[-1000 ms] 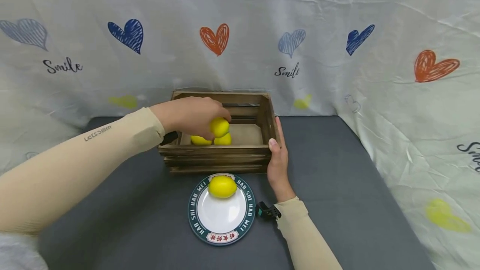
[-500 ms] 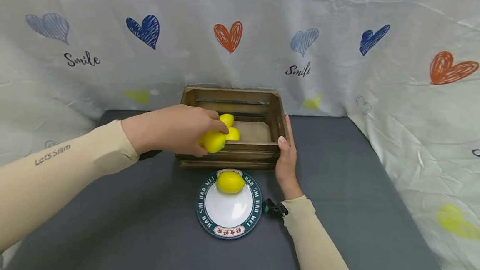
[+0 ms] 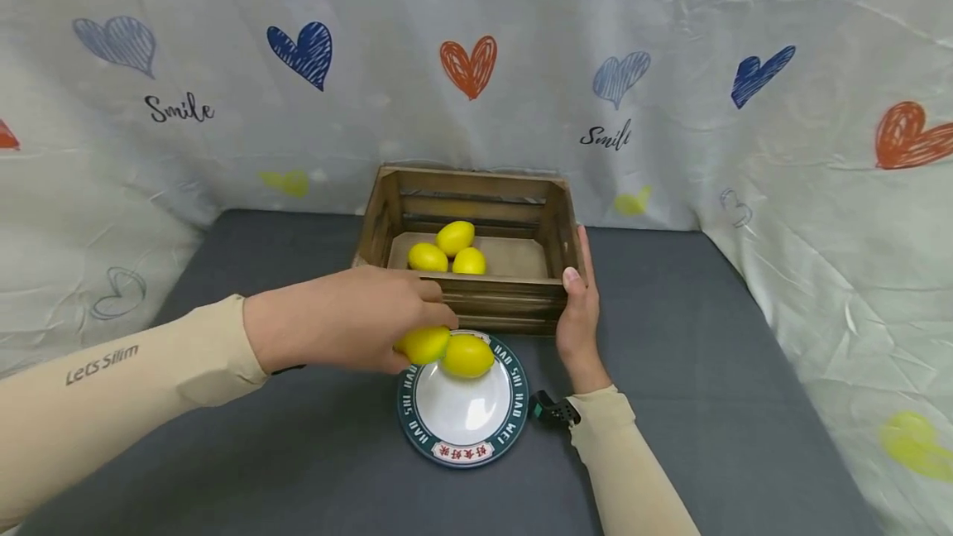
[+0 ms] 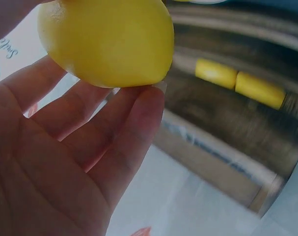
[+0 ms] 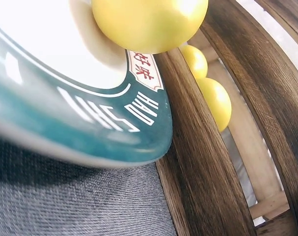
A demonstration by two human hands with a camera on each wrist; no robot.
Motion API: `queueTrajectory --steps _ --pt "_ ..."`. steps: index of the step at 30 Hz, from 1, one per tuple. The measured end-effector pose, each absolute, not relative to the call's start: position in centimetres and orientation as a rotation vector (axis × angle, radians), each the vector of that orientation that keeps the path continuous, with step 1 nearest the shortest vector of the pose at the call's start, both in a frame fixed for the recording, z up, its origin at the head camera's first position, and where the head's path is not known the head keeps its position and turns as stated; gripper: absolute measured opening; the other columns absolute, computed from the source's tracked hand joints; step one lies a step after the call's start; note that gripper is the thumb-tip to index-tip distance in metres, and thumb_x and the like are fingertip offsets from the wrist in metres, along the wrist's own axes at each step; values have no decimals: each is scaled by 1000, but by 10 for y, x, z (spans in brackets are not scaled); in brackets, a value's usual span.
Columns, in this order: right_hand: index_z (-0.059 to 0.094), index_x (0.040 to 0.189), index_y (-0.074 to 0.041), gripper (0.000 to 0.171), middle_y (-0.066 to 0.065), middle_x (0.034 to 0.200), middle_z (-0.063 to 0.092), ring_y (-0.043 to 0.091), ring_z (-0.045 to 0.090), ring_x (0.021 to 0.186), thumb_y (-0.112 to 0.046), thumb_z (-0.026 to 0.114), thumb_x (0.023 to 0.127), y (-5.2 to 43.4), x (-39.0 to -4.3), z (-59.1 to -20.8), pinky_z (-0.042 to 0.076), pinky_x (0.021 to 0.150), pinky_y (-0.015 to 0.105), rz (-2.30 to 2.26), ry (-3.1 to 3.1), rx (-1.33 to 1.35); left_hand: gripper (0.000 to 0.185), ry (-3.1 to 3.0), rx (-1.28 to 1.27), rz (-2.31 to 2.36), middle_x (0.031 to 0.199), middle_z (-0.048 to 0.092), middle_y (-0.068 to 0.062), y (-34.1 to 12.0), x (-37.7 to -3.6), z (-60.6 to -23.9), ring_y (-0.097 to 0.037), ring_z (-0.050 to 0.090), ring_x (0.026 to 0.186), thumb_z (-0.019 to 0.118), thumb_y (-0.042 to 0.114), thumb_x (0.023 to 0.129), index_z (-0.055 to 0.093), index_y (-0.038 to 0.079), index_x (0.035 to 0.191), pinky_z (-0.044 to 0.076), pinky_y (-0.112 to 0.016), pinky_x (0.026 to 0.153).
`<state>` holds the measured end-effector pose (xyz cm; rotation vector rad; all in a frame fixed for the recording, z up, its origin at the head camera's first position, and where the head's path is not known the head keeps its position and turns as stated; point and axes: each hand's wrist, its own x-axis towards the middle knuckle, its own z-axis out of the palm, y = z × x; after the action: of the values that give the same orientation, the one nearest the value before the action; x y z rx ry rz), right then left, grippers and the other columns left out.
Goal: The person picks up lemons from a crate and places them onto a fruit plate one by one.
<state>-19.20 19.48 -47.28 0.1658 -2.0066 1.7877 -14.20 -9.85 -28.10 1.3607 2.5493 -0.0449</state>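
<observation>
My left hand (image 3: 353, 317) holds a yellow lemon (image 3: 423, 344) over the upper left of a white plate with a green lettered rim (image 3: 514, 391). In the left wrist view, this lemon (image 4: 109, 42) sits against the fingertips. A second lemon (image 3: 467, 356) lies on the plate, right beside the held one. Behind the plate stands a brown wooden slatted crate (image 3: 514, 304) with three lemons inside, one of them a lemon (image 3: 456, 238) at the back. My right hand (image 3: 581, 321) rests against the crate's right end, thumb at the front corner, fingers straight along the side.
The plate and crate stand on a dark grey tabletop (image 3: 670, 370). A pale cloth (image 3: 536, 40) printed with hearts and "Smile" hangs close behind the crate and along the sides. The plate's far rim lies close to the crate's front.
My left hand has taken a lemon out of the crate and carried it forward, down to the plate. The right hand stays at the crate's end. The head view has shifted slightly.
</observation>
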Motion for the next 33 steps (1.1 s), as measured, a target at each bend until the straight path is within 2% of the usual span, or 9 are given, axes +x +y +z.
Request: queueTrajectory --steps 8,15,21,33 --pt "28 171 -41 68 -16 178 27 17 27 165 -41 38 104 195 -193 -474 17 134 59 1795 -2011 162 57 2525 1326 -28 122 73 -2 -100 -139 -327 -15 62 95 92 22 85 72 18 138 60 -36 84" --pt "29 170 -45 67 -21 176 28 14 28 164 -41 39 104 194 -192 -474 18 134 56 1799 -2011 149 53 2516 1284 -44 118 74 -1 -97 -142 -365 -15 60 93 92 21 83 74 20 134 59 -34 84" --pt "27 172 -40 69 -20 176 28 15 29 164 -41 38 103 195 -193 -476 18 135 56 1810 -2007 175 51 2524 1285 -42 110 73 1 -96 -140 -375 -15 57 87 94 22 82 75 20 130 56 -32 79" --pt "25 173 -37 71 -17 178 26 17 27 165 -41 37 103 196 -194 -475 17 135 57 1789 -2013 184 54 2510 1329 -35 116 74 -1 -92 -139 -385 -15 59 89 94 18 82 74 21 132 59 -35 82"
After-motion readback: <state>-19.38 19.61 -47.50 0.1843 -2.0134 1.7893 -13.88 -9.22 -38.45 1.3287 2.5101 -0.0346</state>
